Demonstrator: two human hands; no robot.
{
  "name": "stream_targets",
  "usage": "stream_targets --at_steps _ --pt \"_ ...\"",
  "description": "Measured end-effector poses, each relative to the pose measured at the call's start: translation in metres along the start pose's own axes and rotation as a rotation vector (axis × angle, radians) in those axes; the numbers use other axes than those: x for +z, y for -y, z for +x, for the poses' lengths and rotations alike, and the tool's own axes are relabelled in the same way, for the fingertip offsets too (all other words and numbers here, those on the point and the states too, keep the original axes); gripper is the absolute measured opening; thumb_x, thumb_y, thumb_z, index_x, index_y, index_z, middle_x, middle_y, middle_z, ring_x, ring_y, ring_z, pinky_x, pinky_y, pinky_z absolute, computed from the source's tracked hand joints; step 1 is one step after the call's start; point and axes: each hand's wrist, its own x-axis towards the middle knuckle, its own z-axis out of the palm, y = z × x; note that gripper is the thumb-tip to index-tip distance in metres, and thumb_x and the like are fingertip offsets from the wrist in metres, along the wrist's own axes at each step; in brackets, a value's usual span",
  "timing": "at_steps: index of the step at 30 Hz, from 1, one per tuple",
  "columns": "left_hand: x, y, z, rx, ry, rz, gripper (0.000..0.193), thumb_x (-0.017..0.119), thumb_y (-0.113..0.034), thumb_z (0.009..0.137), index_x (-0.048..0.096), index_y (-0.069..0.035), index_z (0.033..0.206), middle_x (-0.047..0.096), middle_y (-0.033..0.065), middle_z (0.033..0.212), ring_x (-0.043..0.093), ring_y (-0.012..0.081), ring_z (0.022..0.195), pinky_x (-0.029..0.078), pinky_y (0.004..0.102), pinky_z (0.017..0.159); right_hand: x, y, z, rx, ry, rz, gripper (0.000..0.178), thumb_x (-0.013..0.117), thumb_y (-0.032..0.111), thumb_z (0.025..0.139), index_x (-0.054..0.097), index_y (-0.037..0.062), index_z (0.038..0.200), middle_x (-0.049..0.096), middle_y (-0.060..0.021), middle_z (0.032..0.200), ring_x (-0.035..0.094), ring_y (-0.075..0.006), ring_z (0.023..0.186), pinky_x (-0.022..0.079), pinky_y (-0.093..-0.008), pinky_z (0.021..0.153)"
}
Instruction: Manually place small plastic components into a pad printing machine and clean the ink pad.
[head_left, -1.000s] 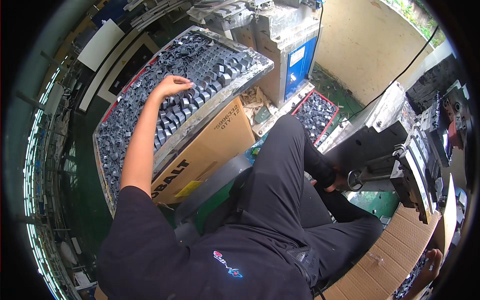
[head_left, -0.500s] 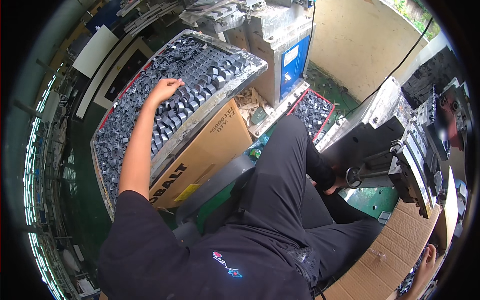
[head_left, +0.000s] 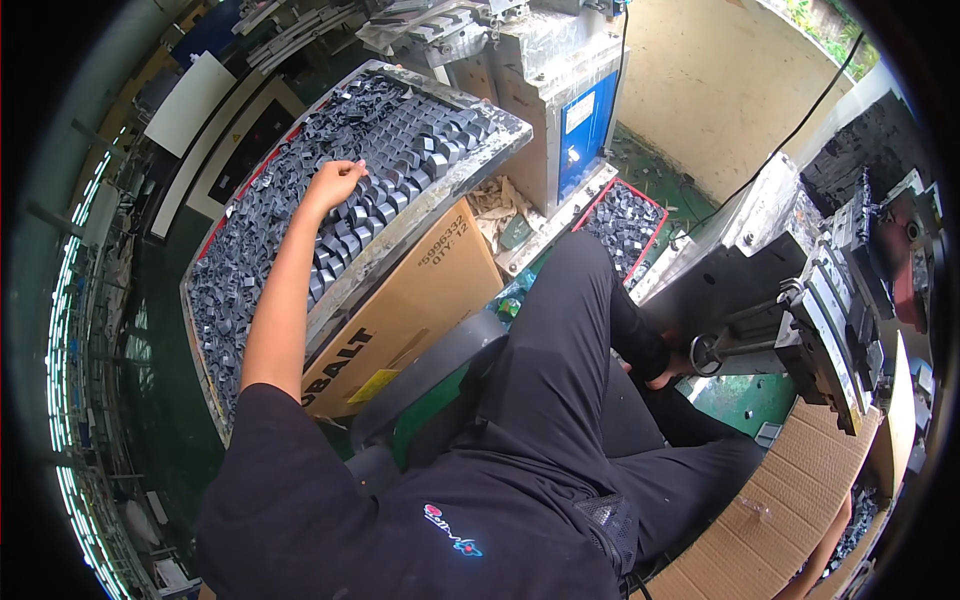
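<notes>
A large slanted metal tray (head_left: 405, 232) holds a heap of small dark grey parts (head_left: 410, 130). My left hand (head_left: 335, 183) reaches out over the heap, its fingers curled down onto some of the parts near the tray's middle. My right forearm (head_left: 822, 555) shows only at the lower right edge, behind a cardboard sheet. That hand is hidden, close to more dark parts.
A brown cardboard box (head_left: 420, 300) props up the tray. A red crate (head_left: 650, 232) of similar parts lies on the floor beside a grey machine with a blue panel (head_left: 585, 110). A metal machine with a handwheel (head_left: 706, 351) stands to the right. Cardboard (head_left: 770, 510) lies at the lower right.
My left hand has slid a little toward me across the heap, and its spread fingers have curled in. The view has shifted slightly.
</notes>
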Motion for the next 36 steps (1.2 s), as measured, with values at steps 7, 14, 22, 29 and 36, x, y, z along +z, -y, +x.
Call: stream_targets --at_steps 7,14,22,29,36 --pt "0.003 -0.002 -0.002 -0.036 -0.035 0.075 0.044 0.064 -0.047 0.102 0.082 -0.007 0.105 0.078 0.0162 0.088 0.074 0.0253 0.085 0.055 0.0372 0.083 0.025 0.007 0.018 -0.018 -0.018 0.024 0.032 0.069 0.012 0.097 0.065 -0.0032 0.125 0.073 -0.0089 0.108 0.066 -0.0159 0.097 0.054 -0.0309 0.085" --pt "0.009 -0.001 -0.003 -0.069 -0.063 0.138 0.048 0.062 -0.052 0.101 0.08 -0.008 0.106 0.078 0.0161 0.091 0.075 0.0334 0.092 0.055 0.0426 0.087 0.046 0.017 0.041 -0.048 -0.027 0.04 0.032 0.07 0.011 0.096 0.065 -0.0027 0.124 0.073 -0.0086 0.106 0.066 -0.0155 0.095 0.054 -0.031 0.084" --pt "0.008 -0.005 -0.004 -0.091 -0.051 0.12 0.047 0.06 -0.054 0.102 0.081 -0.012 0.108 0.079 0.0137 0.097 0.075 0.033 0.1 0.053 0.0446 0.094 0.07 0.025 0.066 -0.082 -0.039 0.068 0.031 0.07 0.011 0.096 0.066 -0.0022 0.124 0.073 -0.0083 0.104 0.066 -0.015 0.094 0.055 -0.0311 0.083" --pt "0.014 -0.067 -0.02 0.194 -0.36 0.228 0.038 0.061 -0.044 0.104 0.079 -0.01 0.105 0.079 0.0112 0.101 0.074 0.033 0.098 0.053 0.0472 0.089 0.058 0.013 0.05 -0.027 -0.117 0.049 0.031 0.07 0.011 0.096 0.066 -0.0018 0.123 0.073 -0.008 0.102 0.066 -0.0146 0.092 0.055 -0.0312 0.082" --pt "0.037 -0.208 -0.053 0.485 -0.239 -0.111 0.03 0.069 -0.031 0.103 0.079 -0.003 0.105 0.078 0.0137 0.097 0.071 0.0257 0.081 0.055 0.0374 0.076 0.013 -0.003 0.022 0.052 -0.237 -0.018 0.031 0.07 0.011 0.095 0.066 -0.0013 0.123 0.073 -0.0077 0.1 0.066 -0.0143 0.091 0.055 -0.0313 0.081"
